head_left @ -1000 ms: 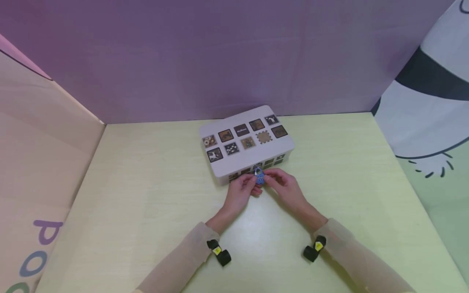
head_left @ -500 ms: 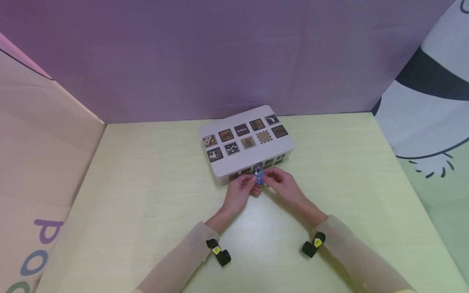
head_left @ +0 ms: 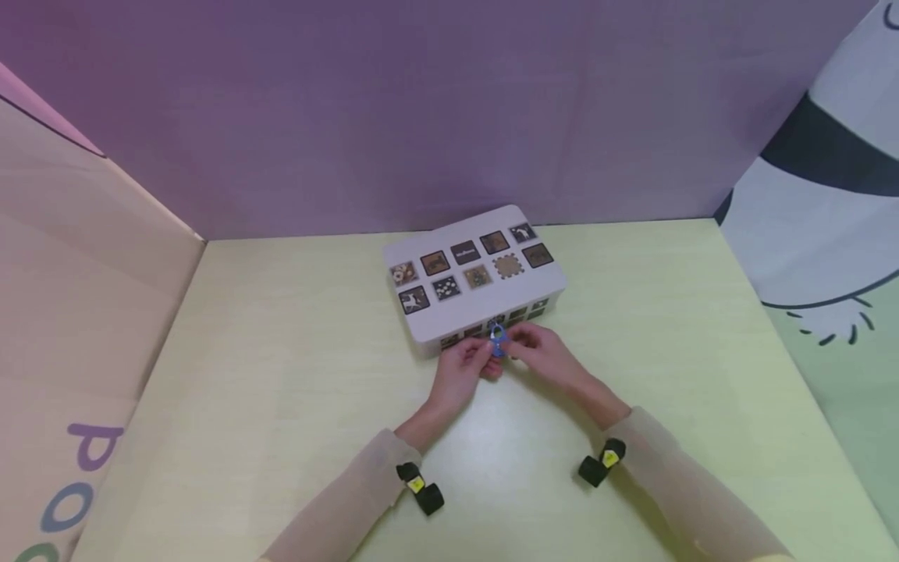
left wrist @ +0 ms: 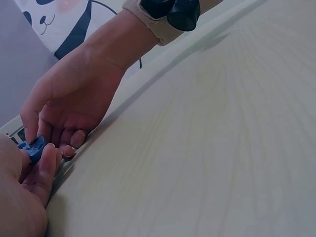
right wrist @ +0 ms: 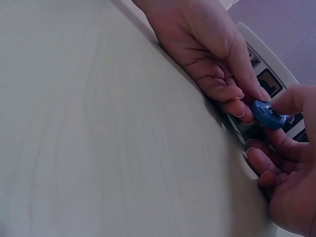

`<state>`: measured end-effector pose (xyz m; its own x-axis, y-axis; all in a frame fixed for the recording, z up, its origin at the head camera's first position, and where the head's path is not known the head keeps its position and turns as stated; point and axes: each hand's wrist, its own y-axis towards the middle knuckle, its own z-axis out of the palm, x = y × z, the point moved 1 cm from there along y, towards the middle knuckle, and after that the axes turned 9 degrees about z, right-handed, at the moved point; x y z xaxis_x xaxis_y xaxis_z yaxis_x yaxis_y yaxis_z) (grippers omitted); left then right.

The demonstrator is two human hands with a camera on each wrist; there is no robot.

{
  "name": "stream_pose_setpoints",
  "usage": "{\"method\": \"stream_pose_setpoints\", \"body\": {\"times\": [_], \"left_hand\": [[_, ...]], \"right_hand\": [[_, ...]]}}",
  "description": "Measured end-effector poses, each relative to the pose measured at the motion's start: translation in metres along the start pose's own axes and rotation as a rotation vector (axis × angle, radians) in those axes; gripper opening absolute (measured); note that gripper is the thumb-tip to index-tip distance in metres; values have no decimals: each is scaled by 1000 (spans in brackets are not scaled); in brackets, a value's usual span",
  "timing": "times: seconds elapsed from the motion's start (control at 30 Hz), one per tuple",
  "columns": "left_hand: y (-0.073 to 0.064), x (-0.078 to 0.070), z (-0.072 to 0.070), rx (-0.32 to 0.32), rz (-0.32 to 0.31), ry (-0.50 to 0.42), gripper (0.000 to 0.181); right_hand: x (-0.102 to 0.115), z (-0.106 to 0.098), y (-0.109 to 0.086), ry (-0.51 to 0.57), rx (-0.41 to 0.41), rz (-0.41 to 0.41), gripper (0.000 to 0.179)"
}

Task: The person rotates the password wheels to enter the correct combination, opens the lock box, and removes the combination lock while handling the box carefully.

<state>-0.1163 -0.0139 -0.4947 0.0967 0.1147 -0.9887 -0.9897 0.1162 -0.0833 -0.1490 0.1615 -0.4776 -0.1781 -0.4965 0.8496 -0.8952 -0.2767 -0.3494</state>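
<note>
Head view, blue padlock (head_left: 498, 348), blue letter "O" (head_left: 47, 517)

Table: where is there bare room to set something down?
Bare table lies left of the box, out to the left wall, and right of it, to the right wall. Crowded: the box's front, where left hand and right hand pinch the padlock; tight behind, by the purple wall.

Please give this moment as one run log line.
left hand: pinches blue padlock | right hand: pinches padlock | white box: closed, behind hands
</note>
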Motion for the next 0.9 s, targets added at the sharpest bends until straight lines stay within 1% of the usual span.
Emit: {"method": "stream_pose_setpoints", "body": {"times": [0.1,0.43,0.7,0.9], "left_hand": [[0,0,1,5,10,-2,21],[0,2,2,-7,22,-9,20],[0,2,1,-8,21,-10,20],[0,2,1,-9,18,-6,20]], "right_hand": [[1,0,1,2,8,9,29],[0,-3,5,-8,42,-12,30],[1,-7,7,10,109,3,31],[3,-9,6,11,119,18,33]]}}
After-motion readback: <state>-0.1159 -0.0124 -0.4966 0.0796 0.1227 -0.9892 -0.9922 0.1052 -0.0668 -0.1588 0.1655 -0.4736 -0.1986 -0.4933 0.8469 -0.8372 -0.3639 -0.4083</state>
